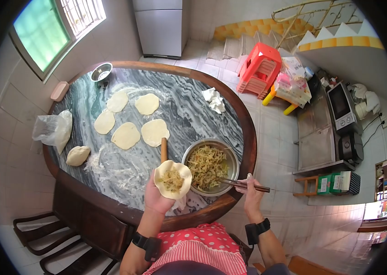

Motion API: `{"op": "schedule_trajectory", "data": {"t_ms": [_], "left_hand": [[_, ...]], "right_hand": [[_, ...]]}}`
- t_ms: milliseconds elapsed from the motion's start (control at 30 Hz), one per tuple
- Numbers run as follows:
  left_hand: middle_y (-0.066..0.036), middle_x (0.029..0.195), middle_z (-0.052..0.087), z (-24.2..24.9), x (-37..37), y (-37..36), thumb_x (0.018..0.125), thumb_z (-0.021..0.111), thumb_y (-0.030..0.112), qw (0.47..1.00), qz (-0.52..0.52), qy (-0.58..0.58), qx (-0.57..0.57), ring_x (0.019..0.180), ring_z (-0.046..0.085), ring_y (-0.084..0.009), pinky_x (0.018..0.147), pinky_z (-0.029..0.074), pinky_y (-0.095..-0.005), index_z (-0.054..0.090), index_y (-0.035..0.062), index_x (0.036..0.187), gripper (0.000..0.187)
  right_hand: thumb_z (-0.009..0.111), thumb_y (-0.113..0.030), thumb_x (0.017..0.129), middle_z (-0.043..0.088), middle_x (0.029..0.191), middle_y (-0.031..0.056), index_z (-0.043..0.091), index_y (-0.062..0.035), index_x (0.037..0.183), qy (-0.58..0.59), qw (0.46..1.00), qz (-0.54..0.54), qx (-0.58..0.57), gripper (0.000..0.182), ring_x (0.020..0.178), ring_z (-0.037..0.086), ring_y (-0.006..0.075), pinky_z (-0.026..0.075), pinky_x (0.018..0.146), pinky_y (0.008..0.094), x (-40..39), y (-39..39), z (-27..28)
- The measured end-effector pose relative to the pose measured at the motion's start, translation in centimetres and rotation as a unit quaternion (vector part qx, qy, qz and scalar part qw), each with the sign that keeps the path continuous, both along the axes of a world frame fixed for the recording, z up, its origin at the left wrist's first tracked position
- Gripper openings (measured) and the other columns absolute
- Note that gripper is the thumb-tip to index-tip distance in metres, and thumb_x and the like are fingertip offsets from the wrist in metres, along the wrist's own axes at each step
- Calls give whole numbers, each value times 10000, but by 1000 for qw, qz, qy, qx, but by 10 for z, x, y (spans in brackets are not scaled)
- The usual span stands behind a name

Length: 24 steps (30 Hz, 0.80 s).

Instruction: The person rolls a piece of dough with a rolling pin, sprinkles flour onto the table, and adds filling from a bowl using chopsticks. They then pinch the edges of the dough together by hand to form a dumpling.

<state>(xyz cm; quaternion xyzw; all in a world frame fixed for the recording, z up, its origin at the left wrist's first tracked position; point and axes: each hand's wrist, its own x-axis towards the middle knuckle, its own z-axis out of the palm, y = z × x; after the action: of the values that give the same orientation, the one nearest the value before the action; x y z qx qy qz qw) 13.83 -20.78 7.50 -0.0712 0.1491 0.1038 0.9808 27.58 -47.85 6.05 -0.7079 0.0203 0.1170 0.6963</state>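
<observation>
My left hand [155, 200] cups a round dough wrapper [159, 176] from below, palm up, near the table's front edge. Shredded filling [172, 180] lies in the middle of that wrapper. My right hand [252, 196] grips a pair of chopsticks [258, 186], whose tips reach into the shredded filling of a large metal bowl [235, 161]. The bowl stands just right of the wrapper. A wooden rolling pin [164, 149] shows behind the wrapper, its near end hidden. Several flattened dough rounds [125, 136] lie farther back on the marble table [189, 114].
A dough lump [78, 156] and a plastic bag [58, 129] are at the left. A small metal bowl [101, 72] stands at the back, crumpled tissue [214, 100] at the right. Flour dusts the marble. Beyond are red stools [261, 68]; a dark chair [90, 211] stands front left.
</observation>
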Motion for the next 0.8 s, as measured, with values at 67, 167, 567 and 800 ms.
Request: {"op": "schedule_trajectory", "data": {"t_ms": [67, 167, 567, 800], "left_hand": [[-176, 1370, 561, 0, 0, -1, 1036, 414, 360, 1000, 1, -4, 3, 1276, 517, -364, 1112, 367, -548, 545, 14, 1328, 472], [-176, 1368, 563, 2, -1, -3, 1032, 420, 363, 1000, 2, -4, 6, 1275, 518, -365, 1112, 367, -548, 548, 14, 1325, 473], [-151, 1348, 569, 4, 4, -13, 1041, 391, 423, 1000, -25, 4, -2, 1248, 528, -355, 1101, 382, -531, 545, 42, 1320, 498], [-172, 1358, 565, -2, 14, -20, 1043, 393, 391, 998, -44, -54, -3, 1250, 533, -366, 1095, 393, -537, 539, 16, 1326, 492]], "right_hand": [[576, -316, 1007, 695, 858, 169, 626, 40, 907, 78, 994, -49, 61, 372, 724, 709, 231, 607, 639, 329, 4, -8, -10], [582, -339, 999, 699, 862, 176, 623, 16, 902, 112, 986, -66, 108, 370, 707, 711, 255, 606, 616, 340, 4, -13, -20], [592, -365, 991, 688, 823, 164, 611, -8, 881, 141, 963, -103, 206, 374, 704, 700, 269, 596, 648, 376, 7, -18, -1], [592, -373, 991, 679, 805, 154, 606, -12, 869, 100, 968, -99, 207, 381, 682, 687, 251, 589, 631, 367, 15, -21, 21]]}}
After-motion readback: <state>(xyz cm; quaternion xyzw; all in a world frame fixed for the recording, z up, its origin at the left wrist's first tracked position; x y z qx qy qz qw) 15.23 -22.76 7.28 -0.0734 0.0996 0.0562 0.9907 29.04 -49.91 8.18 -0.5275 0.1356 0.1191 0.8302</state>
